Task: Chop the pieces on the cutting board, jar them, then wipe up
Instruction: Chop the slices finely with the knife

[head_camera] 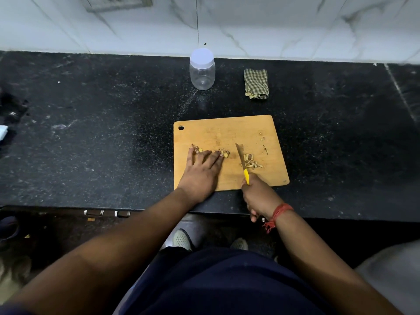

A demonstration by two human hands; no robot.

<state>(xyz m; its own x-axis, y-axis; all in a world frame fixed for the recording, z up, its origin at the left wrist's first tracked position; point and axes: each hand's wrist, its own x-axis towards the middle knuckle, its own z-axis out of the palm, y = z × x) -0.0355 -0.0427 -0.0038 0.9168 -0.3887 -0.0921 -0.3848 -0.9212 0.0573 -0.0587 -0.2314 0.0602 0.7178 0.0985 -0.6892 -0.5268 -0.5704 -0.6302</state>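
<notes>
From the head camera, looking down past a dark shirt, both bare forearms reach forward onto a black speckled counter (pixel 95 137) where a wooden cutting board (pixel 227 133) lies with its hanging hole at the far left corner. The left hand (pixel 201 171) lies palm down on the board's left part, wrist at the near edge, fingers straight and spread flat, their tips resting on a small row of tan pieces (pixel 223 153) along the middle of the board; it grips nothing. The right hand (pixel 256 196) sits at the board's near edge, partly over the counter's front, its fingers curled round the yellow handle of a knife (pixel 242 160). A red thread band (pixel 278 213) circles that wrist. The blade slants away from the hand toward the far left, its tip near the board's centre, between the pieces under the left fingers and a loose heap of chopped bits (pixel 251 163) just right of the blade. A few crumbs lie scattered near the board's right edge. Farther back, well apart from the board, a clear plastic jar (pixel 202 72) stands upright with its white lid on, close to the marbled wall (pixel 272 26). To its right lies a folded green checked cloth (pixel 256 84), flat on the counter.
</notes>
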